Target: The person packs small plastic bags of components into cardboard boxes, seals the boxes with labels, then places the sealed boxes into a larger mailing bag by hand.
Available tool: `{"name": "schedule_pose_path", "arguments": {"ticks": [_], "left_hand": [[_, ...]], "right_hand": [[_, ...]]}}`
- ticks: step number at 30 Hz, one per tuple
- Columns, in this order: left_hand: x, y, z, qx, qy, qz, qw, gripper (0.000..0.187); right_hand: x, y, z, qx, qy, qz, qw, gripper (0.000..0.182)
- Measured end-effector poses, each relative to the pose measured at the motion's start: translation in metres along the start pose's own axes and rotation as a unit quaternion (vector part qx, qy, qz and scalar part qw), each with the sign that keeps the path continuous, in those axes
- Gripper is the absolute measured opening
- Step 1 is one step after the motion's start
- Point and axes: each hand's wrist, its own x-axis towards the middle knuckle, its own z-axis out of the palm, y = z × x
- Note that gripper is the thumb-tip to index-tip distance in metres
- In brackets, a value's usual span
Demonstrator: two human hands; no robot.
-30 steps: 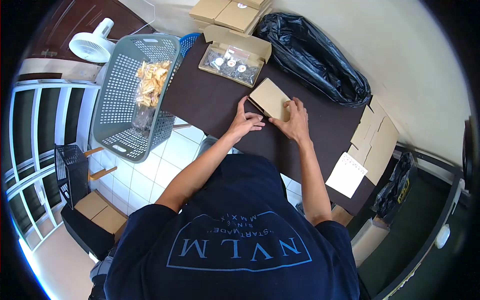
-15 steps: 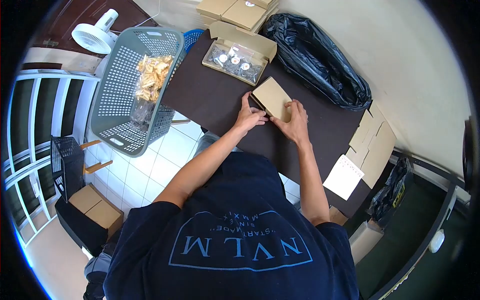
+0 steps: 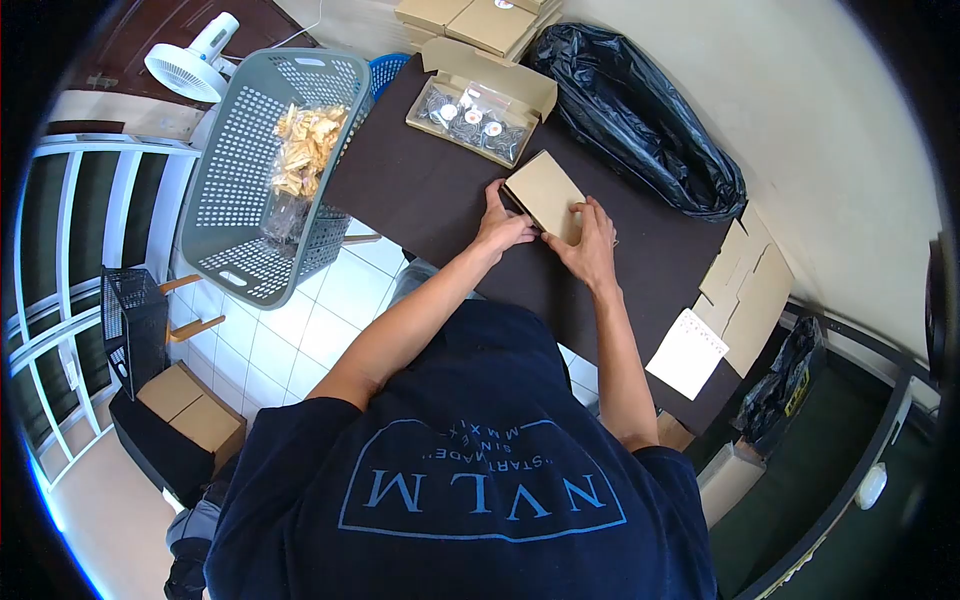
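Observation:
A small flat brown cardboard box [image 3: 543,190] lies closed on the dark table [image 3: 420,190] in front of me. My left hand [image 3: 500,225] presses against its near left edge, fingers curled on the flap side. My right hand [image 3: 592,245] rests on the box's near right corner, fingers spread over the lid. Both hands hold the box between them.
An open cardboard box of small round parts [image 3: 470,112] sits further back. A grey plastic basket [image 3: 250,170] with bagged pieces stands at the left. A black rubbish bag [image 3: 640,120] lies at the right, flat cardboard blanks [image 3: 745,285] and a white sheet [image 3: 688,352] near the right edge.
My left hand has slid closer in against the box's left edge and its fingers have curled. The right hand stays on the lid. The view has shifted slightly.

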Motion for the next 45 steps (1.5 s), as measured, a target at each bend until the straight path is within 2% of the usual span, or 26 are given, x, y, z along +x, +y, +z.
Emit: {"name": "schedule_pose_path", "arguments": {"ticks": [13,18,21,23,24,26,27,29,33,37,40,42,43,44,45], "left_hand": [[-0.004,0.0,-0.005,-0.023,-0.037,-0.011,0.999,0.095],[-0.005,0.0,-0.009,-0.011,-0.05,0.0,0.999,0.092],[-0.01,0.009,-0.012,0.014,-0.048,-0.014,0.999,0.092],[-0.012,0.014,-0.011,0.038,-0.037,-0.025,0.998,0.093],[-0.009,0.013,-0.012,0.066,-0.02,0.002,0.998,0.091],[-0.002,0.008,-0.015,0.094,-0.003,0.026,0.995,0.088],[0.001,0.007,-0.017,0.11,0.0,0.06,0.992,0.081],[0.007,0.005,-0.019,0.128,0.001,0.095,0.987,0.074],[0.011,0.01,-0.015,0.157,0.012,0.113,0.981,0.067],[0.011,0.01,-0.02,0.144,0.009,0.113,0.983,0.064],[0.008,0.013,-0.023,0.129,-0.026,0.084,0.988,0.06],[0.003,0.015,-0.023,0.142,-0.009,0.101,0.985,0.058],[0.003,0.014,-0.023,0.152,0.009,0.115,0.982,0.056],[0.005,0.01,-0.027,0.153,0.007,0.116,0.981,0.056],[0.013,-0.003,-0.036,0.235,0.031,0.177,0.955,0.056]], "right_hand": [[0.0,-0.004,0.006,-0.04,0.002,-0.002,0.999,0.073],[0.002,-0.006,0.005,-0.061,0.01,-0.006,0.998,0.076],[0.004,-0.012,0.0,-0.076,-0.008,0.019,0.997,0.074],[0.004,-0.007,-0.005,-0.064,-0.013,-0.016,0.998,0.068],[0.007,0.001,-0.006,-0.064,-0.012,-0.017,0.998,0.068],[0.008,0.021,-0.007,0.046,0.031,-0.006,0.998,0.062],[0.006,0.023,-0.011,0.045,0.031,-0.004,0.998,0.062],[0.0,0.025,-0.016,0.014,0.075,0.115,0.99,0.06],[-0.017,0.029,-0.005,0.037,0.099,0.221,0.97,0.068],[-0.023,0.029,0.0,0.064,0.119,0.225,0.965,0.071],[-0.024,0.029,-0.004,0.069,0.111,0.287,0.949,0.073],[-0.023,0.031,-0.003,0.166,0.09,0.375,0.907,0.07],[-0.025,0.039,0.002,0.167,0.092,0.376,0.907,0.07],[-0.028,0.05,0.009,0.299,0.103,0.362,0.877,0.064],[-0.03,0.057,0.012,0.424,0.112,0.342,0.831,0.059]]}}
